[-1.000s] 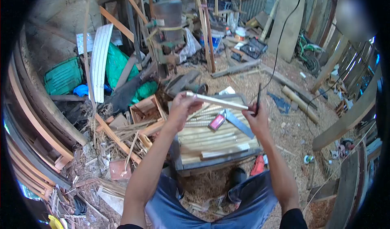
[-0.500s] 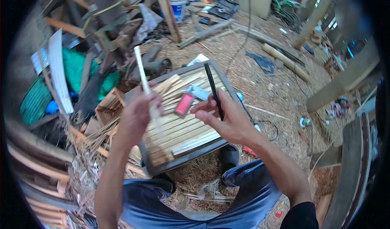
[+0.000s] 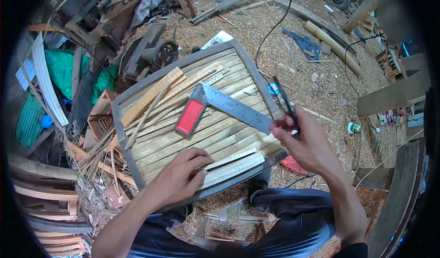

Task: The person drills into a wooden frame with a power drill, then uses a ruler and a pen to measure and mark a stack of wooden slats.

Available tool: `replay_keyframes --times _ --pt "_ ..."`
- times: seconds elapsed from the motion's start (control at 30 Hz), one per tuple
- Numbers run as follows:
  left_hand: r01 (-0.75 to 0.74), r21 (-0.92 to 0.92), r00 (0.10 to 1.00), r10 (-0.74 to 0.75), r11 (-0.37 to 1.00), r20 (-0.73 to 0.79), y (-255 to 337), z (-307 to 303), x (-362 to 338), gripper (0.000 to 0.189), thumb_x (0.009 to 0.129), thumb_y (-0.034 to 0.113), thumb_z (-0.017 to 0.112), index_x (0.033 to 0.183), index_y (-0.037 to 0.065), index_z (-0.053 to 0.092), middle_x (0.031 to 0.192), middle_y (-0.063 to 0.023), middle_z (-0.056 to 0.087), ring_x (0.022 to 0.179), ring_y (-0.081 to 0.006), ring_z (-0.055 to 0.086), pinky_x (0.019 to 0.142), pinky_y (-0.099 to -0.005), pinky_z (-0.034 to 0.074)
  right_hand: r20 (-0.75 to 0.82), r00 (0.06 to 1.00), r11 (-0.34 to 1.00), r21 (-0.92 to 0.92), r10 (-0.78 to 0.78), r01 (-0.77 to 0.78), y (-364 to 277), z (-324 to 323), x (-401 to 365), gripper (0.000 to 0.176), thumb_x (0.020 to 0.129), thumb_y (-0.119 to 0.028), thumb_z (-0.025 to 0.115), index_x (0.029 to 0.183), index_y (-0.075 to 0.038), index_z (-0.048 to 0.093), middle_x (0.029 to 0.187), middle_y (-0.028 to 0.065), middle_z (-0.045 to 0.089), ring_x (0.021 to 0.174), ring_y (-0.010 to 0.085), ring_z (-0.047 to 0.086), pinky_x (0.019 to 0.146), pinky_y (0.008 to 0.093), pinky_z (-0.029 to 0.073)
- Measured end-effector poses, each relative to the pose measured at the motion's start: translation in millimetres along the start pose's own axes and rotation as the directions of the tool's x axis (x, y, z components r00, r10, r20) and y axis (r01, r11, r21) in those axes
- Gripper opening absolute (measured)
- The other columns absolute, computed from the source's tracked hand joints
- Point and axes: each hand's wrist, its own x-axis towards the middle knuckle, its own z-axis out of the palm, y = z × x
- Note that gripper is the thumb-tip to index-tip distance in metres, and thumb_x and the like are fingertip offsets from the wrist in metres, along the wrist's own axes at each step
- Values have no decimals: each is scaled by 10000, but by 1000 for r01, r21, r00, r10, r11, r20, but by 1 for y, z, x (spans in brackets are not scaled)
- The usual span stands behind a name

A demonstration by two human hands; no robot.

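Note:
My left hand (image 3: 185,173) is closed on the end of a thin pale wood strip (image 3: 233,158), at the near edge of a slatted wooden tabletop (image 3: 158,150). The strip lies beside other pale strips (image 3: 238,168) with small marks along them. In my right hand (image 3: 302,136) is a slim black pen (image 3: 285,102), pinched and pointing up and away, above the right side of the tabletop. A try square with a red-inset stock (image 3: 190,117) and a metal blade (image 3: 236,108) rests on the slats between my hands; the blade's end is near my right fingers.
Loose wood pieces (image 3: 153,95) lie on the tabletop's far left part. A tape measure (image 3: 273,89) sits by its right edge, and a red object (image 3: 293,164) is on the floor. Wood shavings cover the ground. Scrap wood and green sacking (image 3: 64,70) are at left, a post (image 3: 389,95) at right.
My left hand has lowered the pale strip from above the tabletop to its near edge, beside the other strips. My right hand has moved right with the pen. The view has shifted closer.

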Motion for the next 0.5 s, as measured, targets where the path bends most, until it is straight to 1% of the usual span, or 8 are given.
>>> replay_keyframes --times 0.1,0.17,0.2,0.27,0.33,0.37,0.43,0.5 --pt "-13 17 1000 13 1000 -5 2 -1 3 341 893 163 665 1211 55 604 1161 -133 587 1078 -309 585 936 -389 476 38 999 999 -32 5 -3 -5 5 6 194 894 -93 633 967 19 491 943 186 684 892 340 686 763 416 522" --pt "5 88 999 -10 996 51 12 -5 3 411 879 216 696 1231 43 575 1153 -144 577 1061 -324 585 909 -401 486 129 970 969 -113 -206 221 9 17 11 167 852 -1 589 978 26 483 916 191 666 899 366 668 758 427 512" --pt "3 90 999 -8 996 48 14 -3 3 411 879 216 696 1231 43 575 1153 -144 577 1061 -324 585 909 -401 486 186 952 960 -100 -242 263 8 18 12 207 811 55 547 1000 27 467 896 199 643 889 399 646 760 446 496" --pt "-103 273 995 100 957 25 16 6 0 482 858 270 719 1239 32 543 1127 -162 569 1025 -344 583 864 -415 498 276 948 967 -149 -159 206 4 18 10 233 838 10 583 1049 5 483 950 181 656 930 357 652 798 421 503" --pt "-117 283 993 119 952 9 13 12 -3 486 848 271 722 1225 28 537 1106 -167 564 1004 -352 581 844 -424 499 379 923 967 -206 -63 151 5 17 10 259 855 -29 627 1069 1 484 1019 165 662 997 303 663 843 392 513" --pt "-127 292 991 132 948 3 11 15 -4 489 839 272 725 1212 23 531 1084 -173 558 983 -359 578 824 -433 501 373 925 964 -211 -76 164 7 17 10 259 855 -29 627 1069 1 484 1019 165 662 997 303 663 843 392 513" --pt "-150 325 986 167 934 -25 11 20 -7 449 823 238 715 1164 16 525 1058 -160 543 988 -342 570 813 -433 503 387 909 957 -172 -152 233 10 15 8 262 801 41 541 1046 19 452 928 216 645 930 412 637 778 458 486" --pt "-181 368 976 214 912 -50 8 24 -8 410 808 204 705 1117 9 520 1032 -147 528 994 -325 562 801 -433 504 401 899 950 -172 -175 262 8 11 8 264 806 11 560 1048 9 455 969 207 663 949 396 645 796 444 496"
